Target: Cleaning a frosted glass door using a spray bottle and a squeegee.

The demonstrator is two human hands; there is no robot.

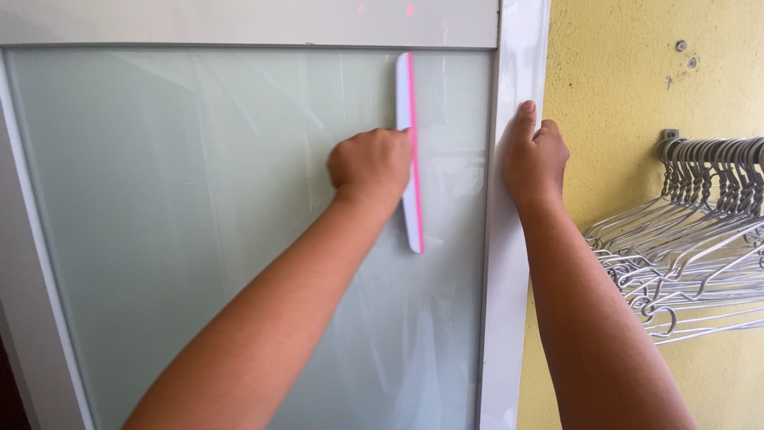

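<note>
Squeegee, white-bodied with a pink rubber edge along its right side, stands upright against the frosted glass pane of a door, in the upper right part of the pane. Blade runs from just under the top rail down to about mid-pane; its pink edge faces the right stile and sits a little left of it, not touching. Left hand is curled into a fist around the squeegee's handle at mid-blade, knuckles toward the camera, fingers hidden behind the fist; the handle itself cannot be seen. Left forearm rises diagonally from the lower left of the view. Glass shows faint streaks and pale reflections; whether it is wet cannot be told. White door frame surrounds the pane, glossy, with a broad top rail and a narrower stile down the left edge. Right hand grips the right stile near its top, thumb laid flat and upright on the front face, fingers wrapped around the outer edge and out of sight. Right forearm comes up from the lower right. Beyond the frame, a rough yellow wall with a few small marks and fixings high up. On that wall, at right, a bunch of grey wire hangers hangs packed together from a mounted rail, hooks bunched at the top, bodies fanning down to the left, well apart from the right hand.
</note>
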